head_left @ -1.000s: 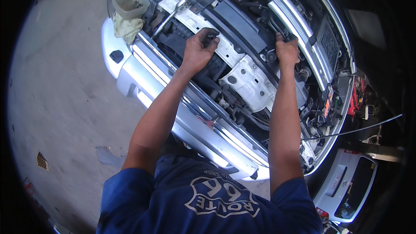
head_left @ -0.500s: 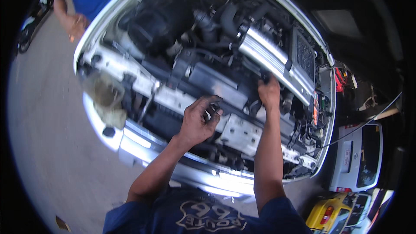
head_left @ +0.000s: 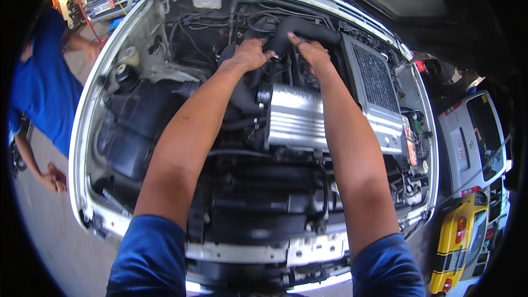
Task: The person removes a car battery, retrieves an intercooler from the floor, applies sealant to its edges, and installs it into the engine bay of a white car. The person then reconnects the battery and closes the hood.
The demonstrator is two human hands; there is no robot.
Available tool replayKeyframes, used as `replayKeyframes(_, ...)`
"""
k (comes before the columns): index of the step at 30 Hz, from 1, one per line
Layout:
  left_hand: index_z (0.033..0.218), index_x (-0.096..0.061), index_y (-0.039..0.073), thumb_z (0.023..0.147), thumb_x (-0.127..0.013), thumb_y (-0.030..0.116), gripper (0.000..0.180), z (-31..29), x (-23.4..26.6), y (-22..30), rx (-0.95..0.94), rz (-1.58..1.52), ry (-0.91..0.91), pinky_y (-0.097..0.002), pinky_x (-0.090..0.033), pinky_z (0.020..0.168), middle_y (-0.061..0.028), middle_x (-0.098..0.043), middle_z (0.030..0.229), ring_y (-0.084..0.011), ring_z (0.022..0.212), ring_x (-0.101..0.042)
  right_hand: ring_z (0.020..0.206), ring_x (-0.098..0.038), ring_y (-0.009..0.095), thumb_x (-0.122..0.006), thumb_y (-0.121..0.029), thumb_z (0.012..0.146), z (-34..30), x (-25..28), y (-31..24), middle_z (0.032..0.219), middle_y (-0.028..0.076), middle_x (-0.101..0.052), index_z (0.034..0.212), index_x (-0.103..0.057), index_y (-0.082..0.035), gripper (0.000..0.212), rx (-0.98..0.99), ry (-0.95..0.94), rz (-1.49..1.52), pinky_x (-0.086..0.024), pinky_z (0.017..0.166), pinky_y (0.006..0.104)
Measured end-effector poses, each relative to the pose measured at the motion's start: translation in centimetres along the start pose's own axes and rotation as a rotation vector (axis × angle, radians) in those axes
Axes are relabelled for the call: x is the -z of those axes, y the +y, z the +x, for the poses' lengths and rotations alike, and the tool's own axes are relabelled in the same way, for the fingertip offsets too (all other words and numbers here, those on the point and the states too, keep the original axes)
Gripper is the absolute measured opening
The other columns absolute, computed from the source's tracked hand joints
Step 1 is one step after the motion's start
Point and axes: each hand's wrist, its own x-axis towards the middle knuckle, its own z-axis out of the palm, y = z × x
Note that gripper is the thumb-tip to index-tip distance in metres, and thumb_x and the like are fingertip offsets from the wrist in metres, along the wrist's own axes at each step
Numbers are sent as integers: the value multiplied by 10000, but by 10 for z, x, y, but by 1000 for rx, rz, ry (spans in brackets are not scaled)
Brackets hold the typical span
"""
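Note:
Both my arms reach deep into the engine bay of a white vehicle. At its far middle a thick black hose bends over and runs right toward the intercooler. My left hand is closed at the hose's lower left end, its thumb pointing right and its other fingertips partly hidden. On the near side of the bend, my right hand grips the same hose, one digit stretched along it and the rest curled out of sight. Below the hands lies a ribbed silver metal cover, partly behind my right forearm.
A black plastic housing fills the bay's left side. The white body rim surrounds the bay. At the left stands a person in a blue shirt. A white van and a yellow car are parked at the right.
Both hands have moved from the front of the bay to the hose farther back. My view has shifted forward over the engine. The person in blue appears lower at the left.

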Motion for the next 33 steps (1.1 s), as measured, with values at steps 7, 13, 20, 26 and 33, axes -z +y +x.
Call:
replayKeyframes(7, 1163, -700, 50, 834, -724, 515, 570, 66, -52, -36, -128, -176, 51, -409, -497, 963, -197, -695, 1131, -362, 1087, -645, 998, -684, 318, -854, -334, 741, 139, -61, 25, 1143, 234, -685, 1132, -661, 89, 607, -31, -117, 164, -547, 879, 413)
replayKeyframes(13, 1117, -726, 74, 777, -792, 496, 546, 79, -62, -26, -115, -240, 112, -408, -498, 986, -238, -685, 1138, -344, 1164, -622, 760, -676, 334, -595, -64, 854, 171, -65, 36, 880, 201, -678, 924, -704, -5, 142, 38, -141, 476, -587, 585, 469)
replayKeyframes(20, 1076, -703, -15, 771, -808, 471, 582, 83, -58, -15, 89, -123, 6, -422, -523, 942, -244, -676, 1160, -355, 1112, -649, 725, -690, 305, -691, -77, 810, 162, -66, 42, 881, 188, -699, 906, -700, 55, 164, 48, -84, 264, -595, 597, 439)
replayKeyframes(26, 1163, -664, -51, 824, -717, 482, 634, 115, -62, -46, 130, -388, 23, -404, -511, 942, -261, -646, 1226, -359, 1141, -633, 866, -671, 274, -755, -263, 839, 134, -55, 30, 992, 170, -710, 1052, -696, 73, 402, 130, -64, -178, -544, 797, 424)
replayKeyframes(33, 1214, -646, -33, 914, -549, 543, 657, 164, -87, -48, 185, -512, 323, -418, -472, 988, -260, -600, 1301, -353, 1228, -572, 1097, -598, 302, -604, -353, 927, 169, -60, 36, 1199, 165, -655, 1196, -660, -51, 408, 486, -100, -557, -468, 968, 407)
